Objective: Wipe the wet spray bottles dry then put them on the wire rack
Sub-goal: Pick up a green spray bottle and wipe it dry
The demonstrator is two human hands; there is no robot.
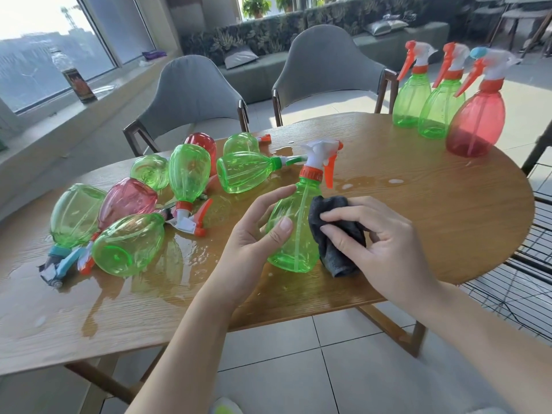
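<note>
Near the front edge of the wet wooden surface [448,219], the left hand [254,234] grips an upright green spray bottle [295,231], thumb across its belly. Just beside it, the right hand [379,234] pinches a dark grey cloth [331,231] against the bottle's side. Three bottles [442,106] stand upright at the far right, well apart from those lying in the puddle [179,255].

Bright daylight from windows [44,46], glare on wet table [418,204], curved wide-angle edges.
</note>
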